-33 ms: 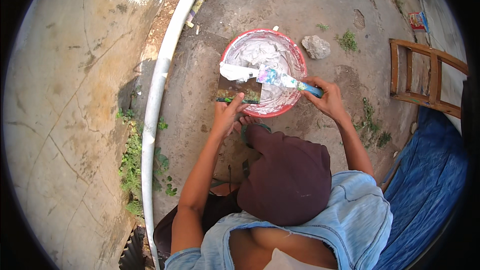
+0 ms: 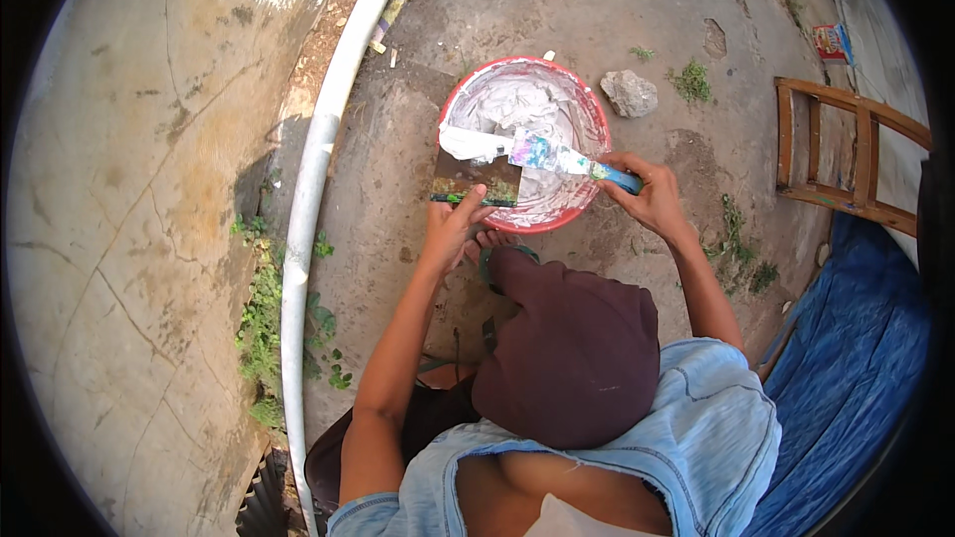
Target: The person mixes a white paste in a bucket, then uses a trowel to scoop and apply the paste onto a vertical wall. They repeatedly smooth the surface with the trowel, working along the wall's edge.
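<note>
My left hand (image 2: 461,209) grips a dark square plate (image 2: 470,175) held over the near left part of a red tub (image 2: 572,217), with a lump of white paste (image 2: 468,139) along its top edge. My right hand (image 2: 642,189) is closed on the blue handle of a paint-smeared putty knife (image 2: 545,151); the knife's blade reaches to the paste at the plate's right edge. White paste (image 2: 532,104) lines the inside of the tub. My bare toes show just below the tub, partly hidden by my dark-clothed knee.
A rock (image 2: 629,92) lies right of the tub. A white pipe (image 2: 306,219) runs down the left beside weeds and a cracked concrete slab (image 2: 119,239). At the right are a wooden frame (image 2: 831,197), a blue tarpaulin (image 2: 846,358) and a small coloured packet (image 2: 832,43) by the wall.
</note>
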Demonstrator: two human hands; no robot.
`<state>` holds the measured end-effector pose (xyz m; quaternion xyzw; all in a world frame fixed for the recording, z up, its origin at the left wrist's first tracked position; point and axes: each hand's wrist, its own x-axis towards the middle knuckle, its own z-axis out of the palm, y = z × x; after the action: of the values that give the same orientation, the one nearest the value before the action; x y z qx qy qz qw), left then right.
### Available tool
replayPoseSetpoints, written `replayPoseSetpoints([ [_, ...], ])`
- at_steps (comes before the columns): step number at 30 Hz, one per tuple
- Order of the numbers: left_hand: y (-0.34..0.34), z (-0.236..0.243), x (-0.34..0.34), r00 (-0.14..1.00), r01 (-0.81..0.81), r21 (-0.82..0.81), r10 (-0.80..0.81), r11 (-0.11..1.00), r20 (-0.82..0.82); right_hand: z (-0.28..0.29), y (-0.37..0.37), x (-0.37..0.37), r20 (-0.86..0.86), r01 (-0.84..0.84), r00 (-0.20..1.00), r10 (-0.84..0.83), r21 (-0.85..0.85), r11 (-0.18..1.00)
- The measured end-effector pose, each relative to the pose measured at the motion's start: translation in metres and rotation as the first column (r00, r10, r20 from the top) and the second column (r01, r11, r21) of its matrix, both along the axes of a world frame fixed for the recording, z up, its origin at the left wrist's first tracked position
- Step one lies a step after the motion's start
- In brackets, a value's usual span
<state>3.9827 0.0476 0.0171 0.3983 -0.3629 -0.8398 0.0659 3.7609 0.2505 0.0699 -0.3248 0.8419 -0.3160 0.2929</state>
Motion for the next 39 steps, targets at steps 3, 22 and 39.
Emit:
replayPoseSetpoints([
  [3,0.000,-0.004,0.001,0.997,0.072,-0.002,-0.072,0.997,0.018,-0.001,-0.007,0.004,-0.025,-0.037,0.999,0.035,-0.064,0.997],
  [22,0.021,-0.013,-0.007,0.976,0.218,0.004,-0.218,0.976,0.024,-0.012,-0.011,0.010,0.663,0.372,0.694,-0.280,0.002,0.928],
  [39,-0.012,-0.003,-0.007,0.991,0.089,-0.029,-0.086,0.996,0.103,0.016,0.007,0.002,0.064,0.191,0.976,-0.208,0.211,0.959],
])
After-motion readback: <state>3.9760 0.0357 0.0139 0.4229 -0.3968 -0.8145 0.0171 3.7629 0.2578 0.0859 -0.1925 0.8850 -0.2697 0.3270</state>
